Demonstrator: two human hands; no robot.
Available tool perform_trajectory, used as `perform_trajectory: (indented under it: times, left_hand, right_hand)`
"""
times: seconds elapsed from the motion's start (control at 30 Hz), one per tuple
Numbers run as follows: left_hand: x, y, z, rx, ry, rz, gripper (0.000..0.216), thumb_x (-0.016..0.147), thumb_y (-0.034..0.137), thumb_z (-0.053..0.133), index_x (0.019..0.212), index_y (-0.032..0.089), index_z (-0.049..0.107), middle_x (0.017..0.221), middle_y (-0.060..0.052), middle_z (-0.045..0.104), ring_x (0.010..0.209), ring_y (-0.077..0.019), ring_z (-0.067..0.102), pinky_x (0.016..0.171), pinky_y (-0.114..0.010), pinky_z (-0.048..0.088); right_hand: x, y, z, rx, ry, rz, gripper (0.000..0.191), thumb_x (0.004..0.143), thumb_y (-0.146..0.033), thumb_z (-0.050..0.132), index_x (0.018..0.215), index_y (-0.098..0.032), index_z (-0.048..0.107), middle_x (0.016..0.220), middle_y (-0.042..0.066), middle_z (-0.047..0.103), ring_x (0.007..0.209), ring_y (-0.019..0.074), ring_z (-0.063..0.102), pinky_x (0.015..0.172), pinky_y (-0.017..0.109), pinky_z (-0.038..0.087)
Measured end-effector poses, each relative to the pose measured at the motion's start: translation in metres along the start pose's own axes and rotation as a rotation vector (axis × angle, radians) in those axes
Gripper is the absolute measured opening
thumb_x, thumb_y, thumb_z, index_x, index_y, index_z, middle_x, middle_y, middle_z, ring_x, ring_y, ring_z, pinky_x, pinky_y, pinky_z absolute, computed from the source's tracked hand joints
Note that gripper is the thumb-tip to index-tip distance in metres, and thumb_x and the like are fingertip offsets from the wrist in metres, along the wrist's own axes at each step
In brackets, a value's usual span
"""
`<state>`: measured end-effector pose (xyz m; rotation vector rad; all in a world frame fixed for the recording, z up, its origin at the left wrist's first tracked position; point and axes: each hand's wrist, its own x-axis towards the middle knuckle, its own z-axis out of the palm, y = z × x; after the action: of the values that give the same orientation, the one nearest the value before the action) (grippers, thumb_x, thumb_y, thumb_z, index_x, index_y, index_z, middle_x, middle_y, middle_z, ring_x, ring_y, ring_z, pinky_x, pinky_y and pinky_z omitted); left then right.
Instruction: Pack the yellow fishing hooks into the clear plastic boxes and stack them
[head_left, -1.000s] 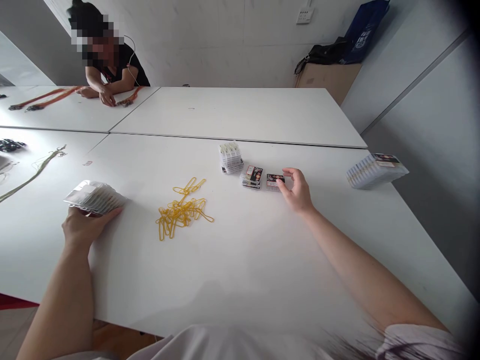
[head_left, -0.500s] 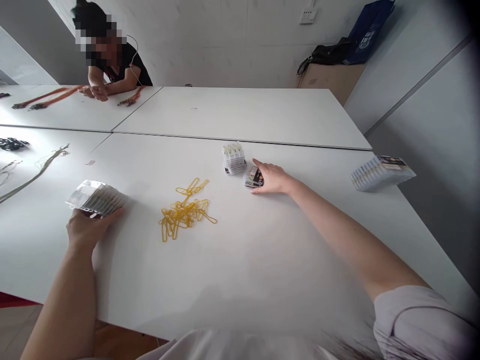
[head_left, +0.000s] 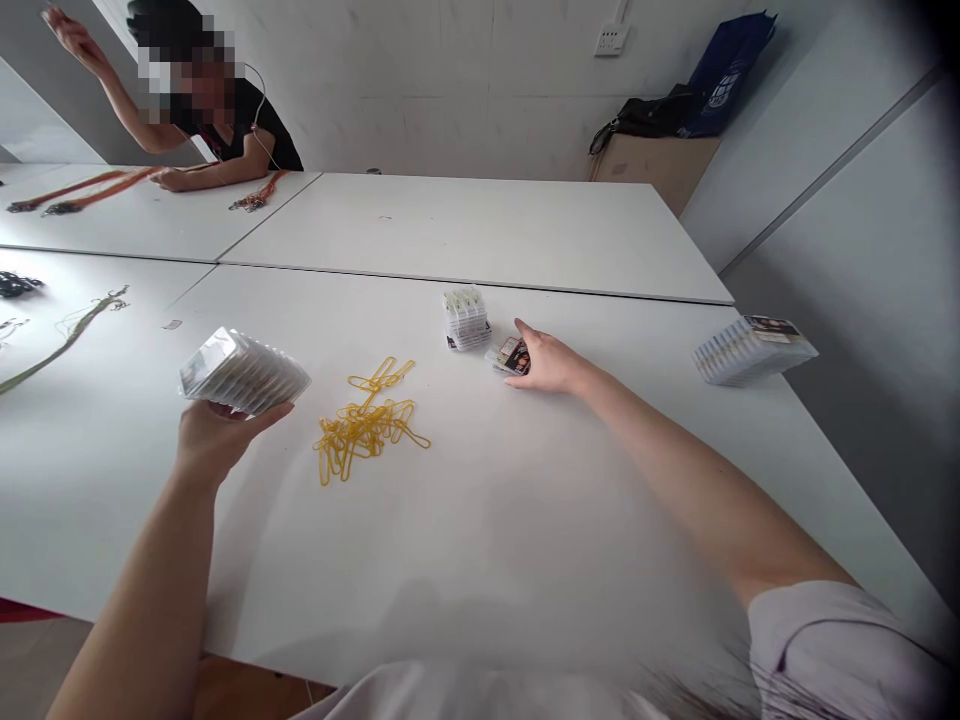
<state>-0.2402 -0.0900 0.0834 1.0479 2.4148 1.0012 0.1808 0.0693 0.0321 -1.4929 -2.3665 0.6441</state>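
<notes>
My left hand (head_left: 217, 435) grips a thick stack of clear plastic packs (head_left: 244, 372) from below, thumb along its right side, and holds it tilted above the table. Further off, my right hand (head_left: 551, 360) has its thumb and fingers around the right end of a small stack of clear packs with dark printed cards (head_left: 508, 354), low at the table. Just left of that stands another stack of clear packs (head_left: 466, 318). Between my hands lies a loose heap of yellow rubber bands (head_left: 364, 435).
Another row of clear packs (head_left: 752, 350) stands at the table's right edge. Greenish cords (head_left: 67, 340) and black items (head_left: 19, 284) lie far left. Across the joined white tables (head_left: 480, 225) sits a person (head_left: 240, 130) near orange cords (head_left: 97, 190).
My left hand has raised its stack and brought it to the right. My right hand has shifted slightly right at the small stack. The person opposite has lifted one hand.
</notes>
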Motion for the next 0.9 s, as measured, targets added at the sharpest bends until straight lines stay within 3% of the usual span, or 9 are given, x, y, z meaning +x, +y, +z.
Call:
perform_trajectory:
  times: [0.13,0.27,0.47,0.63,0.9]
  left_hand:
    - [-0.001,0.021,0.016,-0.113,-0.075,0.127,0.064,0.047,0.039,0.093,0.100,0.013,0.067,0.094,-0.007,0.071,0.093,-0.0275,0.068,0.083,-0.041,0.058]
    - [0.000,0.045,0.035,-0.260,-0.240,0.310,0.062,0.052,0.036,0.092,0.104,0.014,0.065,0.101,-0.008,0.073,0.097,-0.0259,0.069,0.086,-0.040,0.058]
    - [-0.007,0.075,0.071,-0.298,-0.436,0.448,0.055,0.054,0.038,0.090,0.096,0.015,0.064,0.092,-0.007,0.075,0.092,-0.0256,0.071,0.087,-0.042,0.060]
    - [-0.027,0.090,0.095,-0.287,-0.571,0.513,0.051,0.055,0.042,0.089,0.093,0.018,0.066,0.093,-0.008,0.075,0.092,-0.0268,0.072,0.085,-0.040,0.061]
    - [-0.044,0.096,0.112,-0.269,-0.693,0.577,0.056,0.058,0.046,0.089,0.099,0.018,0.066,0.095,-0.011,0.075,0.092,-0.0281,0.072,0.084,-0.043,0.061]
  right_hand:
    - [-0.012,0.020,-0.023,0.027,0.062,0.012,0.110,0.065,-0.041,0.085,0.157,-0.016,0.030,0.154,0.021,0.046,0.140,0.0386,0.048,0.114,0.051,0.042]
    - [-0.025,0.050,-0.043,0.047,0.083,-0.032,0.109,0.063,-0.047,0.087,0.155,-0.023,0.035,0.155,0.016,0.048,0.141,0.0393,0.047,0.113,0.055,0.043]
    - [-0.034,0.072,-0.040,0.033,-0.060,-0.042,0.091,0.065,-0.037,0.085,0.147,-0.026,0.048,0.153,0.013,0.050,0.138,0.0379,0.051,0.110,0.053,0.048]
    - [-0.030,0.069,-0.033,0.029,-0.077,-0.066,0.086,0.065,-0.034,0.084,0.145,-0.028,0.051,0.148,0.012,0.056,0.135,0.0366,0.055,0.107,0.051,0.051]
    - [-0.001,0.030,-0.021,0.012,-0.161,-0.046,0.094,0.070,-0.033,0.079,0.154,-0.023,0.039,0.154,0.015,0.047,0.138,0.0363,0.050,0.109,0.049,0.048]
